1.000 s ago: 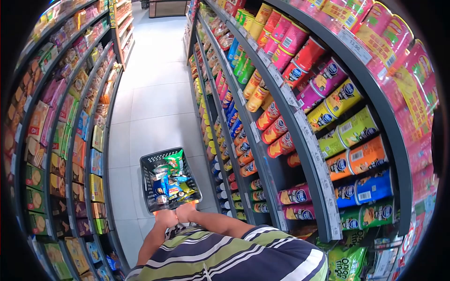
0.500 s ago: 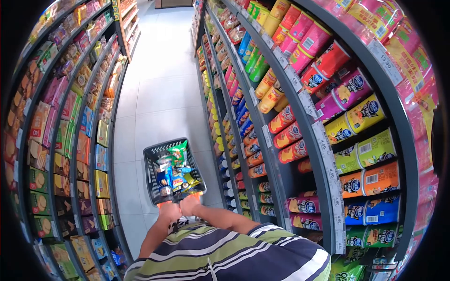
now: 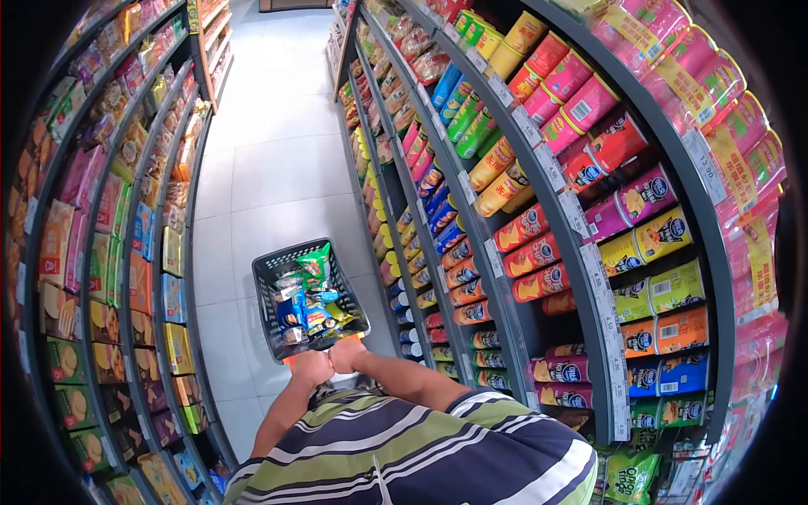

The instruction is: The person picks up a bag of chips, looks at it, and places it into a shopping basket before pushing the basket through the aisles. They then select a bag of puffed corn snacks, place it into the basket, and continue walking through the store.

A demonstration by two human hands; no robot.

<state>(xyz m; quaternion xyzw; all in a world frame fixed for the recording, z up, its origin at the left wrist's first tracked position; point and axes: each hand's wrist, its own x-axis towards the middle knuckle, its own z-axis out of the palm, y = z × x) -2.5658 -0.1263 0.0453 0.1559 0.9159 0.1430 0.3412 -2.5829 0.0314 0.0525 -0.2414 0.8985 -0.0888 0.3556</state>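
My left hand [image 3: 311, 369] and my right hand [image 3: 345, 353] are close together at the near end of a dark shopping basket [image 3: 266, 316]. Both are closed round its orange handle [image 3: 289, 359], which shows only in small bits beside them. Inside the basket lie several snack packets: a green bag [image 3: 315, 264] at the far end, a dark blue packet [image 3: 291, 308] on the left and a yellow-green one [image 3: 338, 315] near the right corner.
Grey floor tiles [image 3: 252, 202] run ahead between two shelf rows. The left shelf [image 3: 126, 353] carries boxed biscuits and packets. Close on my right, another shelf [image 3: 602, 337] is stacked with chip canisters [image 3: 539, 257]. A wooden shelf unit [image 3: 206, 50] stands farther along on the left.
The shelves and floor have shifted in view, with the right-hand canisters appearing a little nearer. The basket sits slightly farther up and left in view, both hands still on its handle.
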